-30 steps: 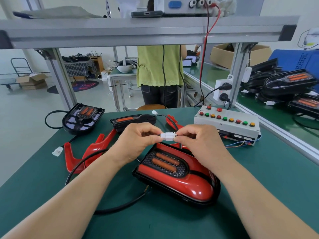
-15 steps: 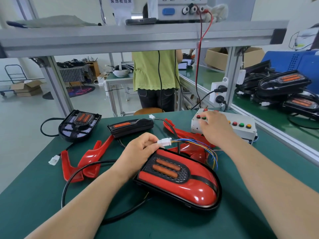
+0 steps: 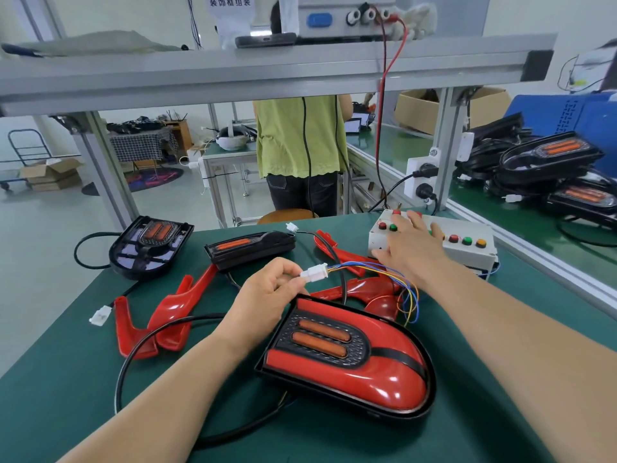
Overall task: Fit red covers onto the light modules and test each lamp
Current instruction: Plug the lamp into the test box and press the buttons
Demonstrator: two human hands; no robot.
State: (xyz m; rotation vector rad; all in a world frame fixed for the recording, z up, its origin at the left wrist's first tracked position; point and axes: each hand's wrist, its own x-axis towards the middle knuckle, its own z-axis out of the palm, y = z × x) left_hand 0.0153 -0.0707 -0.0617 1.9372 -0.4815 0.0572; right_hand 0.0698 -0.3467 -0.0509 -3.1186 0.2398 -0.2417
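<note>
Red glossy plastic covers the black-framed lamp module (image 3: 347,359) lying on the green bench mat (image 3: 66,379), and I take it as my landmark. Just above it my left hand (image 3: 263,302) pinches the white mated connector (image 3: 314,272). Beyond it, my right hand (image 3: 410,248) lies flat, fingers spread, on the grey button box (image 3: 467,245). Loose red covers (image 3: 160,315) lie to its left.
</note>
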